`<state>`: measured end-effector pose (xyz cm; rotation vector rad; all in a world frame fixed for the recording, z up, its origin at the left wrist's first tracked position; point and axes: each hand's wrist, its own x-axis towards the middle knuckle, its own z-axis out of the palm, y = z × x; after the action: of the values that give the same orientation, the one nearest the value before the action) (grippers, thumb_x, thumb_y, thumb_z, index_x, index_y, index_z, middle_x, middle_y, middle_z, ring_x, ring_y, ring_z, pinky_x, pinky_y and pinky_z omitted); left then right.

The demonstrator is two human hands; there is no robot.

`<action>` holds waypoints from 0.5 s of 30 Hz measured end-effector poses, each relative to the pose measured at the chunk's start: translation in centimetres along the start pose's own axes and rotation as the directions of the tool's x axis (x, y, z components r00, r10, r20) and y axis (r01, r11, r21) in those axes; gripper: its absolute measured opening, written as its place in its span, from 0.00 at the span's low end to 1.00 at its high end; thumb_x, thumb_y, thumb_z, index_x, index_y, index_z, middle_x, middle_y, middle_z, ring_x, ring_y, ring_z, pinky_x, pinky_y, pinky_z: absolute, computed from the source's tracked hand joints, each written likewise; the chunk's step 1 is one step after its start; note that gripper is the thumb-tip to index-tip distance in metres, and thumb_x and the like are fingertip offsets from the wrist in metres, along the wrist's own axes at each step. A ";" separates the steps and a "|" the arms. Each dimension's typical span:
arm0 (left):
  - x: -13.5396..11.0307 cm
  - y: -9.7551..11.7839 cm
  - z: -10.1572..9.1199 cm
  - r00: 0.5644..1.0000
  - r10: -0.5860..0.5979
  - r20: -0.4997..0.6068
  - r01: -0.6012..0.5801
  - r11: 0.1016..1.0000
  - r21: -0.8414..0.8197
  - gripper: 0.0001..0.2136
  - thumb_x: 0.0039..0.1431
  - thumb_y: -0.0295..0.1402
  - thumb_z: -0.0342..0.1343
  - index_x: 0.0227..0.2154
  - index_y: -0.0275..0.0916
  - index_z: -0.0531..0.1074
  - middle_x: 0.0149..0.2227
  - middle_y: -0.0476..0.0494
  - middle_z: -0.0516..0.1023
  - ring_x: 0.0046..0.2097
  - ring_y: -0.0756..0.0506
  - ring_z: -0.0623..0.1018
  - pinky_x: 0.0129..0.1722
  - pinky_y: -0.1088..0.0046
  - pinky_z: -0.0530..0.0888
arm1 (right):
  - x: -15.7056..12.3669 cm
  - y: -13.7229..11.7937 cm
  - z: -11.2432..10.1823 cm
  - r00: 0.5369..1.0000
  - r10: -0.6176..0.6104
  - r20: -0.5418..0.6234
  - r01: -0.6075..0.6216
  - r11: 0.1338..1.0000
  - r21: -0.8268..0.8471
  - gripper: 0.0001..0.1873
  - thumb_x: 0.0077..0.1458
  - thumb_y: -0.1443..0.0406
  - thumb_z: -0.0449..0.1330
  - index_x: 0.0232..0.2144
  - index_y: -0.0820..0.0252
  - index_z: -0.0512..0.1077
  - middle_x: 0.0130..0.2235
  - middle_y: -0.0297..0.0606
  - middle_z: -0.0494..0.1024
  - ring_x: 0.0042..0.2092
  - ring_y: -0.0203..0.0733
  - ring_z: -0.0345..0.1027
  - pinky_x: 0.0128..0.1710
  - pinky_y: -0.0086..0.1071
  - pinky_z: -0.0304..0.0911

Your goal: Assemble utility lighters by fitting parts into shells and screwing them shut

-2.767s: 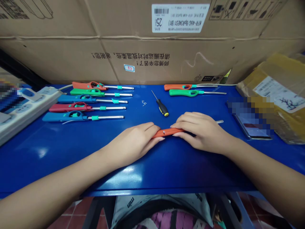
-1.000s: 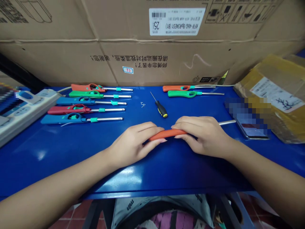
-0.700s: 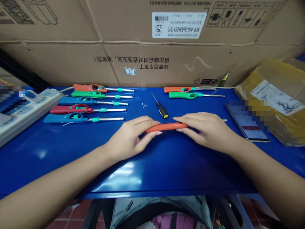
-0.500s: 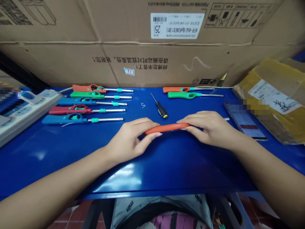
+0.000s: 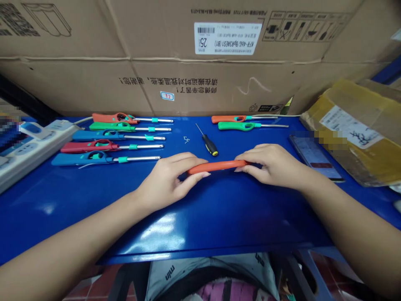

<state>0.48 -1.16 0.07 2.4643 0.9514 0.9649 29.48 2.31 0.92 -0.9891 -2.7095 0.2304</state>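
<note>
An orange gas lighter (image 5: pixel 219 166) is held level above the table, its edge towards me. My left hand (image 5: pixel 173 175) pinches its left end between thumb and fingers. On its right end my right hand (image 5: pixel 269 168) is closed the same way and hides the far part. Just beyond the hands lies a black and yellow screwdriver (image 5: pixel 209 144), its thin shaft pointing away. Several long-nosed lighters in orange, green, red and blue, such as the near blue one (image 5: pixel 83 159), lie in a row at the left. Farther right are another orange lighter (image 5: pixel 228 119) and a green lighter (image 5: pixel 233 126).
Along the back of the blue table (image 5: pixel 200 225) stands a large cardboard box (image 5: pixel 175 73). A white power strip (image 5: pixel 37 146) runs along the left side. To the right lie a phone (image 5: pixel 316 159) and a yellow-taped carton (image 5: pixel 351 129).
The view has shifted slightly. Both hands keep hold of the orange lighter, and my right-hand fingers have shifted a little on its right end.
</note>
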 end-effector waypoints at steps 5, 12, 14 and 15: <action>0.4 0.1 0.6 0.962 -0.267 -0.051 0.253 0.947 -0.196 0.11 0.64 0.38 0.60 0.43 0.38 0.79 0.38 0.45 0.83 0.35 0.49 0.81 0.38 0.74 0.77 | 0.1 -0.6 0.3 0.995 0.083 -0.056 -0.090 0.989 -0.121 0.15 0.67 0.56 0.54 0.46 0.57 0.75 0.38 0.38 0.83 0.37 0.46 0.76 0.36 0.35 0.63; 0.5 0.4 1.7 0.858 -0.497 0.130 0.496 0.734 -0.464 0.20 0.69 0.46 0.50 0.49 0.35 0.76 0.27 0.45 0.81 0.22 0.50 0.76 0.23 0.75 0.75 | 0.3 -1.8 1.4 0.993 -0.019 -0.117 -0.008 0.975 -0.223 0.24 0.67 0.54 0.53 0.61 0.54 0.66 0.48 0.41 0.80 0.41 0.46 0.78 0.33 0.34 0.67; 0.3 0.2 1.5 0.921 -0.382 0.074 0.383 0.856 -0.347 0.20 0.67 0.46 0.55 0.51 0.37 0.75 0.35 0.43 0.82 0.28 0.49 0.79 0.29 0.74 0.78 | 0.4 -1.8 1.4 0.992 -0.019 -0.122 -0.011 0.971 -0.240 0.23 0.68 0.55 0.51 0.61 0.55 0.66 0.50 0.42 0.79 0.42 0.46 0.77 0.34 0.35 0.68; 0.3 0.1 1.3 0.956 -0.291 0.042 0.292 0.923 -0.252 0.20 0.64 0.45 0.59 0.52 0.37 0.75 0.39 0.42 0.82 0.33 0.48 0.80 0.34 0.72 0.79 | 0.4 -1.8 1.3 0.992 -0.023 -0.125 -0.008 0.972 -0.236 0.22 0.69 0.57 0.51 0.61 0.56 0.66 0.51 0.43 0.78 0.43 0.47 0.77 0.36 0.36 0.69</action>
<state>1.59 -1.10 -0.74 2.0410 1.0809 0.9154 27.65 1.13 0.15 -1.0169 -2.6655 -0.1566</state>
